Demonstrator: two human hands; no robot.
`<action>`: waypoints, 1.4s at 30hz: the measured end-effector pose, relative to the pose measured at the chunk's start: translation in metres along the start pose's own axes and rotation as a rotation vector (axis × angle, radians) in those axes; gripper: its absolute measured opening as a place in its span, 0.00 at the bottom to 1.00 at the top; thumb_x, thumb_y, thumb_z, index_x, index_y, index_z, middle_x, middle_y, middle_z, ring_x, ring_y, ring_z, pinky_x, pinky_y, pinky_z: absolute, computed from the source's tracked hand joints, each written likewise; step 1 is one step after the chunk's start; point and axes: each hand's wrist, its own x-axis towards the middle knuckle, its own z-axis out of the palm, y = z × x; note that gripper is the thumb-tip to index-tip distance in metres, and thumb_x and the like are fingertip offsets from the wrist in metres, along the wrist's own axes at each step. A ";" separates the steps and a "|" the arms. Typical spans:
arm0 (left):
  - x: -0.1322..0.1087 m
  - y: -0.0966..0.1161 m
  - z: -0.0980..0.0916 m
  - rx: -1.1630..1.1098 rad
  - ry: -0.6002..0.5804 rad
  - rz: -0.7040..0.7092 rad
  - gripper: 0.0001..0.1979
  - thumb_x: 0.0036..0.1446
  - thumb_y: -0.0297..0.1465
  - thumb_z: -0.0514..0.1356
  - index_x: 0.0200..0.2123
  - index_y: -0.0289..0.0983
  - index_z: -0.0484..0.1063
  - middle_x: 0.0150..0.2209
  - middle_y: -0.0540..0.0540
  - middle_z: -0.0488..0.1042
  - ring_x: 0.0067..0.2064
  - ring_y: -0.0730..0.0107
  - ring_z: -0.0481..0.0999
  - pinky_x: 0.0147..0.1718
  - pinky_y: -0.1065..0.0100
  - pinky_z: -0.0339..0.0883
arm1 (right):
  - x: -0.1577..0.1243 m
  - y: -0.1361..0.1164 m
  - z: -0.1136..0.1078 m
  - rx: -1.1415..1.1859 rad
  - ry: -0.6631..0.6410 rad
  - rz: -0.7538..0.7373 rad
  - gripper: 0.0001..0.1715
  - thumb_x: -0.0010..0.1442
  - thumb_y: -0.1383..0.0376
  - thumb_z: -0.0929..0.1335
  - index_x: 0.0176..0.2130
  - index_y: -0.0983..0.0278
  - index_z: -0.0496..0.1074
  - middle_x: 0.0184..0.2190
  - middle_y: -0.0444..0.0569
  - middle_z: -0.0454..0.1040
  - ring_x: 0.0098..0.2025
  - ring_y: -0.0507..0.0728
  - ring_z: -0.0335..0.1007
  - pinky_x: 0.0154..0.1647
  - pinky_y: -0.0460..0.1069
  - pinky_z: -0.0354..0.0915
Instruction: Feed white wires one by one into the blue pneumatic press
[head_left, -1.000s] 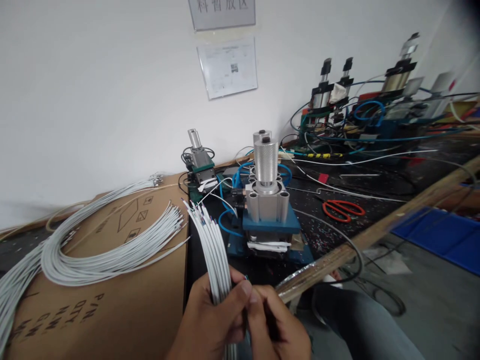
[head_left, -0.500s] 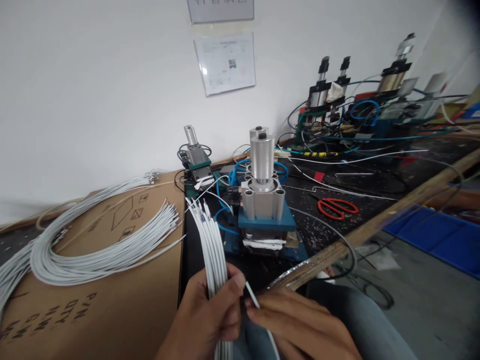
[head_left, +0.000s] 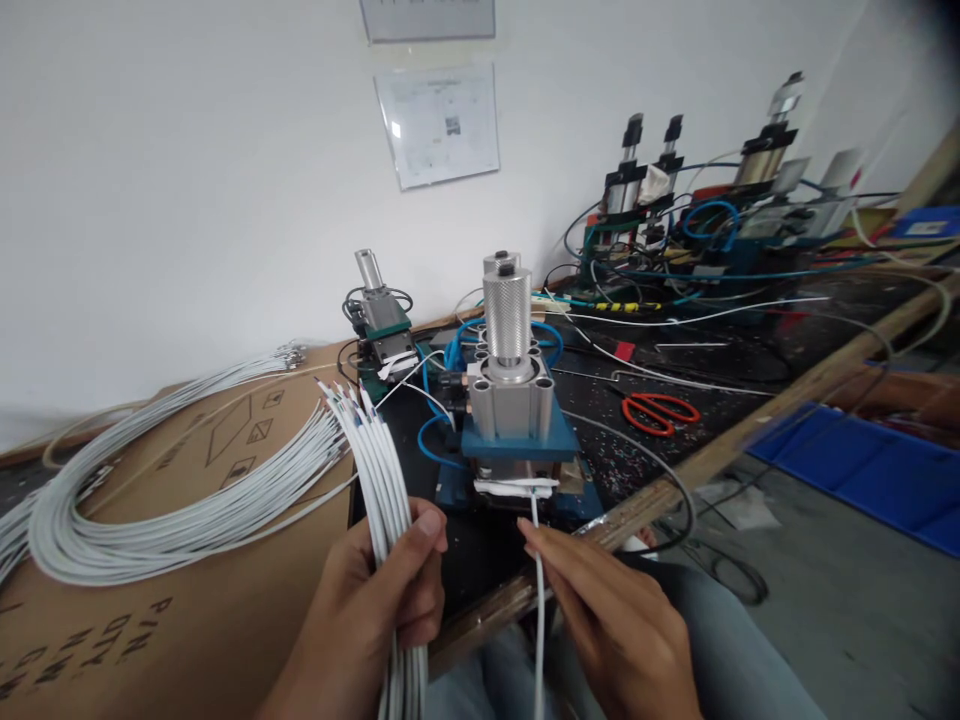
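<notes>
Left hand (head_left: 375,610) clamps bundle of thin white wires (head_left: 379,480) at bench front edge; right hand (head_left: 607,620) pinches single white wire (head_left: 538,560), tip at blue pneumatic press (head_left: 514,430) slot. Feeding step; next needs straight push-in.

The left hand (head_left: 367,610) is raised at lower centre, palm turned inward, fingers curled shut in a fist-like grip, thumb (head_left: 420,535) laid across the front; the right hand (head_left: 607,620) reaches forward just beside it, back upward, thumb and forefinger pinched together at the tips, remaining fingers loosely folded beneath.
</notes>
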 end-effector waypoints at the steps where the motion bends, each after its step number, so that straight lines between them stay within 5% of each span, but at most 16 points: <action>1: 0.000 0.000 0.001 0.007 0.006 0.002 0.19 0.53 0.45 0.70 0.30 0.35 0.71 0.19 0.58 0.53 0.21 0.81 0.49 0.19 0.77 0.47 | 0.002 -0.001 0.000 -0.006 -0.003 0.002 0.20 0.63 0.78 0.65 0.52 0.65 0.75 0.42 0.51 0.83 0.42 0.54 0.82 0.45 0.45 0.79; 42: -0.002 -0.002 -0.001 -0.022 -0.017 -0.019 0.20 0.52 0.45 0.70 0.30 0.35 0.71 0.19 0.57 0.55 0.21 0.81 0.49 0.19 0.77 0.47 | 0.010 0.001 0.008 -0.048 -0.065 0.095 0.15 0.69 0.75 0.63 0.49 0.70 0.75 0.41 0.52 0.83 0.44 0.48 0.80 0.49 0.39 0.70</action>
